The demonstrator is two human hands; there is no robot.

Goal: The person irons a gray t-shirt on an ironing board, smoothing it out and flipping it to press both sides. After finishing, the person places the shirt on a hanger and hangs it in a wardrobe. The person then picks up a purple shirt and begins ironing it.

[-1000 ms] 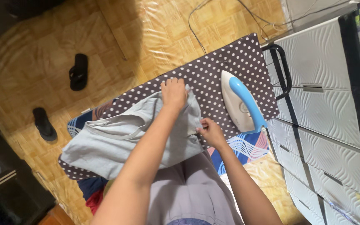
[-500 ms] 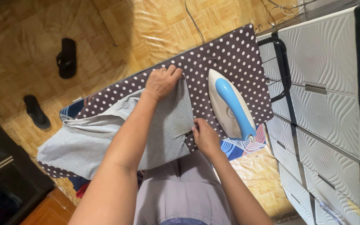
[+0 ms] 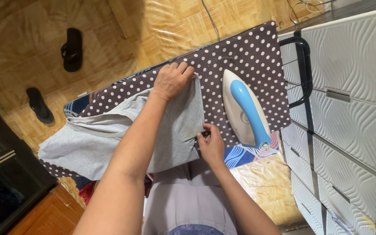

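A grey top [image 3: 109, 139] lies spread over a brown ironing board with white dots [image 3: 244, 56]. My left hand [image 3: 172, 80] grips the garment's far corner against the board. At the near edge my right hand [image 3: 211, 143] pinches the other corner of the same hem, where the cloth bunches. A white iron with a blue handle [image 3: 245, 109] rests flat on the board just right of both hands, untouched.
A white drawer unit with black trim [image 3: 349, 87] stands right of the board. Two black sandals [image 3: 72, 48] [image 3: 39, 105] lie on the wooden parquet floor at left. A cord [image 3: 212, 24] runs across the floor beyond the board. Dark furniture [image 3: 1, 187] sits lower left.
Both hands have drawn the hem flatter and wider on the board. My left hand slid toward the far edge; my right hand curled tighter on the near corner. The iron stayed put.
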